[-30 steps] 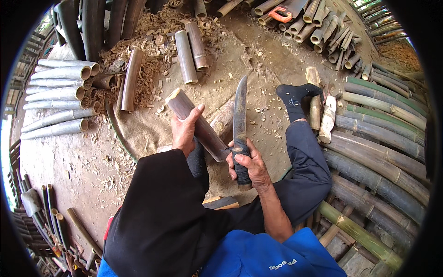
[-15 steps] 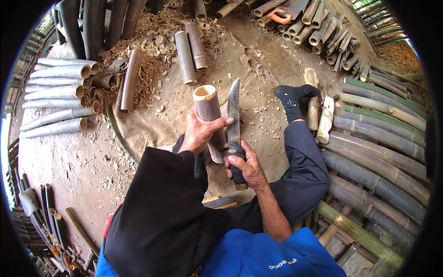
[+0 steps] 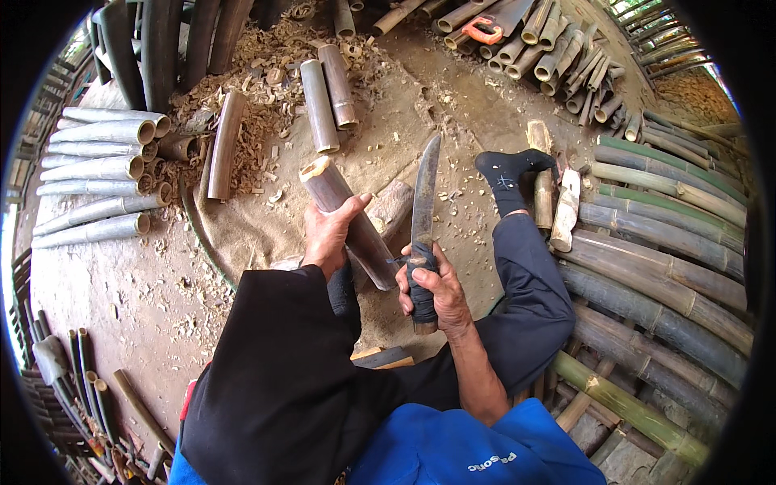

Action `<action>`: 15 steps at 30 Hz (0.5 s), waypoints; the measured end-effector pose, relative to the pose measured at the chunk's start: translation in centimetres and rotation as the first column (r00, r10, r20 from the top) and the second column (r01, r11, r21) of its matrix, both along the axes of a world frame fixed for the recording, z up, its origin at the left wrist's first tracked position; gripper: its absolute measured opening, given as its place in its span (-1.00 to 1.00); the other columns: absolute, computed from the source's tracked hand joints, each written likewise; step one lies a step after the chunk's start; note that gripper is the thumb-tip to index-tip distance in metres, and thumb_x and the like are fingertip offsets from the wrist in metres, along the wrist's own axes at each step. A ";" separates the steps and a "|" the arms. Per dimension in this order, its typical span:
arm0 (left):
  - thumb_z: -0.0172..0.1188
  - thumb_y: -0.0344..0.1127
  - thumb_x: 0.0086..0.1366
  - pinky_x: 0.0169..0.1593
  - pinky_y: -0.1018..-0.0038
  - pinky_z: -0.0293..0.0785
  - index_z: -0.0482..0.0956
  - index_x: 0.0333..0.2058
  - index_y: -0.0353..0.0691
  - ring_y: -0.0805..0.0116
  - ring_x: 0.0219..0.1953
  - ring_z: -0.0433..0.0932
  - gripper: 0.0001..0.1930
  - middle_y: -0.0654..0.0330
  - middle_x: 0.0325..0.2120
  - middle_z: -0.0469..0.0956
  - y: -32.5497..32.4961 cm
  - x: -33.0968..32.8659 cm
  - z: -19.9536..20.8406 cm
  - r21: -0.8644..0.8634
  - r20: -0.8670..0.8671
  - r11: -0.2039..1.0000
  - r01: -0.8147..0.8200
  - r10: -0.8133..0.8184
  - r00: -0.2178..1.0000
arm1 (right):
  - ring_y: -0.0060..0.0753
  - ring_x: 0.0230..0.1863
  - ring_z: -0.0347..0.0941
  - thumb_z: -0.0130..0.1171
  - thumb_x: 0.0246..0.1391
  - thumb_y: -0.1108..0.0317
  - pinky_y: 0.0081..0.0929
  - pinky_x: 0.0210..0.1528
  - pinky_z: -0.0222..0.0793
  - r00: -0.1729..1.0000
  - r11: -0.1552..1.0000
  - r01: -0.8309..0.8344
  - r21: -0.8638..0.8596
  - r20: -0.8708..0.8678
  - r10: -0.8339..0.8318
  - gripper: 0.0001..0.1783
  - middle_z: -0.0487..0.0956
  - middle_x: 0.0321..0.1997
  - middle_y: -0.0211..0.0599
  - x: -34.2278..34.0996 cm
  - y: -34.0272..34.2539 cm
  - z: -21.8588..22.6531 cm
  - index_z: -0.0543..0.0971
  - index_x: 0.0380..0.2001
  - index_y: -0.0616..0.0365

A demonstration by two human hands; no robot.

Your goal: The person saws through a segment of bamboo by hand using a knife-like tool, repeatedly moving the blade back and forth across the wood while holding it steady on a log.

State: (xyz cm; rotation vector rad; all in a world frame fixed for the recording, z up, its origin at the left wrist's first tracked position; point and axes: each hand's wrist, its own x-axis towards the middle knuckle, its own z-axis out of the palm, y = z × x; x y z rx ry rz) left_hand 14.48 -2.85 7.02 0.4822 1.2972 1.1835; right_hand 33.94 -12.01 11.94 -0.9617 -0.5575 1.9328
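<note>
My left hand [image 3: 328, 234] is wrapped round a short brown bamboo tube [image 3: 356, 222], which leans with its top end to the far left. Its rim looks pale and freshly cut. In my right hand [image 3: 436, 284] is a large knife [image 3: 425, 194], held by its dark wrapped handle with the blade pointing up and away. Blade and tube are apart. Behind the tube a log piece [image 3: 390, 208] lies on the sandy ground, partly hidden by the tube and my hand.
Two bamboo tubes [image 3: 320, 105] lie ahead among wood shavings [image 3: 259, 69]. Bamboo pieces are stacked at left [image 3: 97, 168] and far right, where an orange-handled saw [image 3: 483, 31] rests. Long bamboo poles [image 3: 663, 267] line the right side. My socked foot [image 3: 509, 174] is stretched forward.
The bamboo tube has tilted, its top swinging left and its lower end right, uncovering the log piece behind it. My left hand turned with it. The knife shifted slightly right and leans a little.
</note>
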 end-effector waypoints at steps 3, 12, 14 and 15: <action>0.56 -0.24 0.07 -0.23 0.37 0.52 0.47 -0.18 -0.28 0.40 -0.35 0.55 -0.53 0.22 -0.37 0.55 0.0 -0.6 -1.1 0.011 0.006 1.000 0.013 -0.013 1.000 | -0.48 -0.54 0.49 0.22 0.25 0.30 -0.53 -0.47 0.47 1.000 1.000 0.012 0.004 0.029 -0.012 -0.55 0.54 -0.38 -0.23 0.1 0.0 -0.1 0.39 0.14 0.16; 0.56 -0.22 0.06 -0.10 0.30 0.50 0.49 -0.11 -0.29 0.36 -0.24 0.56 -0.48 0.19 -0.30 0.56 -0.4 -1.0 -1.3 -0.064 0.024 0.997 -0.039 0.040 0.999 | -0.55 -0.51 0.49 0.20 0.27 0.27 -0.58 -0.40 0.44 0.963 0.996 -0.016 0.083 0.270 -0.007 -0.53 0.54 -0.40 -0.32 -0.3 0.1 -0.4 0.39 0.15 0.26; 0.56 -0.22 0.06 -0.08 0.28 0.50 0.49 -0.09 -0.30 0.33 -0.21 0.56 -0.47 0.17 -0.27 0.56 -0.4 -1.0 -1.2 -0.061 0.043 0.997 -0.048 0.051 0.998 | -0.46 -0.44 0.53 0.20 0.25 0.28 -0.52 -0.36 0.47 0.952 0.995 -0.022 0.100 0.306 -0.009 -0.45 0.56 -0.33 -0.25 0.1 0.1 -0.8 0.37 0.22 0.29; 0.56 -0.22 0.06 -0.06 0.27 0.50 0.48 -0.07 -0.30 0.32 -0.20 0.56 -0.46 0.16 -0.26 0.56 -0.5 -1.0 -1.1 -0.059 0.053 0.997 -0.053 0.056 0.997 | -0.39 -0.38 0.54 0.19 0.23 0.29 -0.47 -0.32 0.48 0.801 0.956 -0.070 0.286 0.587 -0.117 -0.41 0.56 -0.29 -0.20 0.4 0.1 -1.9 0.35 0.28 0.26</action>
